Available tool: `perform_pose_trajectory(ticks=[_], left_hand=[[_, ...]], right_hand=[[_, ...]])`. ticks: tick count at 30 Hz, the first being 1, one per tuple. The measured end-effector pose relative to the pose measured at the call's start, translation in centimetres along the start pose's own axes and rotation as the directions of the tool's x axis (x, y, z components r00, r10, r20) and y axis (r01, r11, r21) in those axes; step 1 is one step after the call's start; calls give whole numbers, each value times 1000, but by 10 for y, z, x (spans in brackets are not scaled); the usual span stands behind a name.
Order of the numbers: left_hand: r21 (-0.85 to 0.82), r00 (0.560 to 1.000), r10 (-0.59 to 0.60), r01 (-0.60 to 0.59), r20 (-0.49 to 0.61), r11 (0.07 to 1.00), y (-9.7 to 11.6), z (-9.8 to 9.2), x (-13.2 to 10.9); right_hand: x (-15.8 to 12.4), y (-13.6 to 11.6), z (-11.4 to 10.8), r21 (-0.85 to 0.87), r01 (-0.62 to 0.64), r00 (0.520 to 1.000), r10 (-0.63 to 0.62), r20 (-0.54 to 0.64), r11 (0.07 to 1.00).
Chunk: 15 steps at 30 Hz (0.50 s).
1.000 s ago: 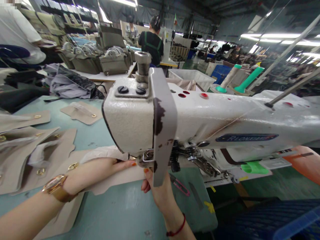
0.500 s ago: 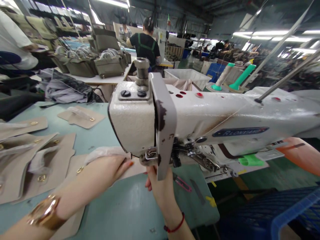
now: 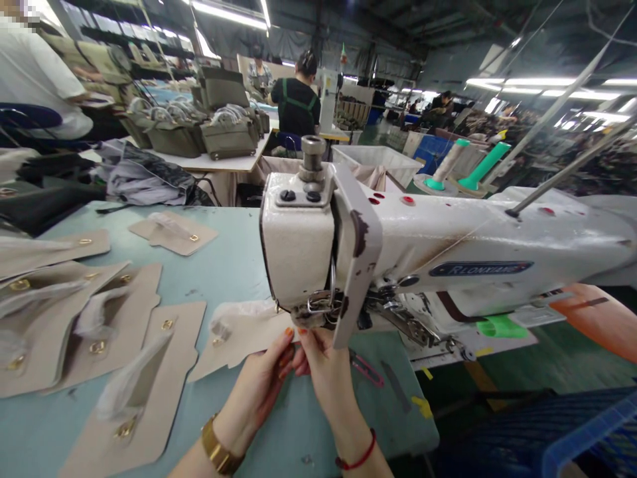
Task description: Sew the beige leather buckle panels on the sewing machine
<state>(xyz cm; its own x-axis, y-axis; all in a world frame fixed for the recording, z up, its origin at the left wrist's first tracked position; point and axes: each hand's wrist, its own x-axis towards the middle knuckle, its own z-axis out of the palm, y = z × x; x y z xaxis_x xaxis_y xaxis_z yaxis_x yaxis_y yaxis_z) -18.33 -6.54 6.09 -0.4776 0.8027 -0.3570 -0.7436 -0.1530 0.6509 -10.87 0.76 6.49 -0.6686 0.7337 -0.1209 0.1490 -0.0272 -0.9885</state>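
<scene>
The beige piece [image 3: 253, 337] lay on the green table [image 3: 293, 435], its right end going under the head of the sewing machine [image 3: 298, 249]. The left hand [image 3: 263, 382] was nearly closed, its thumb and fingers pinching the near edge. The right hand [image 3: 327, 362], just beside it, had its thumb on the same edge and the fingers curled below; the metal guard [image 3: 362, 255] stood in front of a part of it.

From where I stood, the first danger seemed to be for the thumbs. They were both close to the stitching place, so if the machine ran while they were there, a fingertip could be caught. I could not see the needle clearly.

The second danger was the pale wrapping [image 3: 243, 312] along the far side of the piece. Being loose, it could slip under the foot and be sewn in. Also, both hands were gathered at one edge, so the left end had no support; it could swing crooked, or rub against the neighbouring piece [image 3: 176, 355] lying just beside it.
</scene>
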Motion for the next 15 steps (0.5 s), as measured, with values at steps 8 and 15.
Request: perform_pose_trajectory(ticks=[8,15], left_hand=[[21,998,-61,60,21,998,6,-12,2],[380,998,-42,17,57,925,16,-28,7]], right_hand=[[-6,-4,4,238,-47,997,60,-47,970],[-3,-9,2,34,-9,994,12,-106,999]])
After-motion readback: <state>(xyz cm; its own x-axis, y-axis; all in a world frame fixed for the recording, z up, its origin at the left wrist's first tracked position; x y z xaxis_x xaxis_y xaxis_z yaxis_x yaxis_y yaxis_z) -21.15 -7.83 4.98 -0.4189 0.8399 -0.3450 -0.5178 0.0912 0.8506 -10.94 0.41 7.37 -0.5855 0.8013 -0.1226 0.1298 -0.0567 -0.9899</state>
